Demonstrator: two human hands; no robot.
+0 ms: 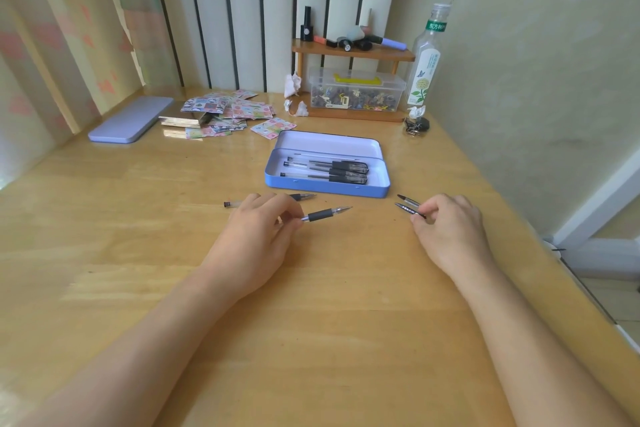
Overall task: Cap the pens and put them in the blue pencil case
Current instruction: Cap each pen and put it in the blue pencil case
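Note:
The blue pencil case (325, 187) lies open in the middle of the wooden table, with three capped black pens (332, 170) inside. My left hand (256, 236) grips an uncapped pen (327, 213) by its barrel, tip pointing right. A second uncapped pen (304, 197) lies on the table behind that hand, partly hidden by it. My right hand (446, 225) pinches a black pen cap (408, 210), and another cap (408, 199) lies just behind it, touching my fingers or close to them.
The case's lid (130, 120) lies at the far left. Sticker sheets (225, 111) are scattered behind the case. A wooden shelf with a clear plastic box (356, 94) and a bottle (426, 59) stands at the back right. The table's right edge (554, 253) is near my right hand.

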